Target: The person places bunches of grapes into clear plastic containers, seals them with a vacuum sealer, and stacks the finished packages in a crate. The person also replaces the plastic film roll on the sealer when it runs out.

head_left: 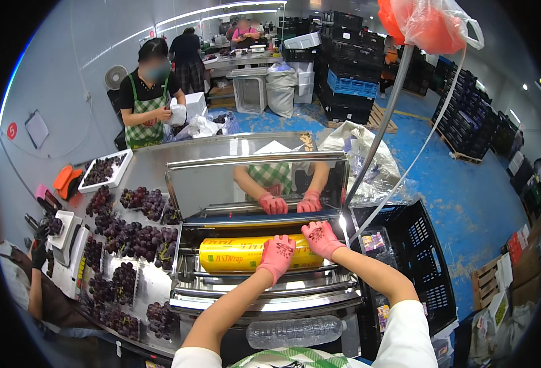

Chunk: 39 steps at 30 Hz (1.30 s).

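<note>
A yellow roll of plastic wrap film (220, 255) with printed writing lies across the stainless steel film wrapping machine (261, 294). My left hand (278, 257), in a pink glove, rests on the roll right of its middle, fingers pointing away from me. My right hand (322, 239), gloved alike, is at the roll's far right side, its fingers bent near the machine's rear bar. The fingertips of both hands are hidden, so a grip on film cannot be made out. Behind the roll, a raised shiny panel (210, 188) mirrors both gloves and a checked apron.
Dark grape bunches (132, 239) cover the steel table at left, near a white scale (65, 239) and a co-worker's black glove (39, 253). A black crate (422, 267) stands at right, beside a slanting metal pole (385, 119). Below the roll lies a clear plastic bottle (295, 332).
</note>
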Each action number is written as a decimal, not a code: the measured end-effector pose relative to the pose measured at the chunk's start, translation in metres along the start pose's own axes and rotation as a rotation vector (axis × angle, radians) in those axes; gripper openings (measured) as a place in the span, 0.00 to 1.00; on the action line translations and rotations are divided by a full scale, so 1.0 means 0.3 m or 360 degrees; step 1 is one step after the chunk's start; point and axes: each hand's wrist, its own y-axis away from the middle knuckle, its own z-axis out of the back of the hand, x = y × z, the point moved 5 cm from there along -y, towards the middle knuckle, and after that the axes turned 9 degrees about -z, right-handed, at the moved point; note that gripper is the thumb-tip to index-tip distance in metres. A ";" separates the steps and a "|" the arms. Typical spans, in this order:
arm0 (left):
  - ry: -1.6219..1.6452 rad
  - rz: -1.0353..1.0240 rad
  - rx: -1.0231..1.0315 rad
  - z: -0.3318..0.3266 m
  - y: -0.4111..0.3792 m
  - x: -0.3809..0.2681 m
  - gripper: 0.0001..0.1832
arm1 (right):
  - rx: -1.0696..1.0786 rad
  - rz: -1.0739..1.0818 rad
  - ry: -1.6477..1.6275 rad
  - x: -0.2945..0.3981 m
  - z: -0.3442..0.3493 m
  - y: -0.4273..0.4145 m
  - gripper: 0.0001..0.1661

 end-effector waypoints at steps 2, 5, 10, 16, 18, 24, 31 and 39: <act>0.0015 0.0016 0.0039 0.005 0.004 0.003 0.08 | 0.0087 -0.0020 -0.0056 -0.008 -0.012 -0.001 0.07; 0.0008 0.0057 0.0048 -0.008 0.006 0.018 0.09 | 0.0241 0.0008 -0.0175 -0.019 -0.004 0.018 0.09; 0.0155 0.0121 0.0078 -0.013 0.000 0.041 0.09 | 0.0571 -0.0023 -0.0630 -0.065 0.119 0.086 0.14; 0.0232 0.0105 -0.0041 -0.003 0.003 0.035 0.07 | 0.0361 -0.0291 -0.1019 -0.145 0.136 0.116 0.13; 0.0245 0.0103 -0.0061 -0.020 0.002 0.038 0.06 | 0.0335 -0.0222 -0.1147 -0.137 0.131 0.106 0.21; 0.0291 0.0109 0.0071 -0.013 -0.013 0.040 0.05 | 0.0461 -0.0044 -0.0844 -0.056 0.108 0.079 0.28; 0.0516 0.0204 0.0070 -0.025 -0.025 0.064 0.05 | 0.0255 -0.0006 -0.0669 -0.034 0.083 0.021 0.05; 0.0364 0.0104 -0.0060 0.084 0.021 0.054 0.16 | 0.0251 -0.0178 -0.1174 -0.080 0.112 0.028 0.05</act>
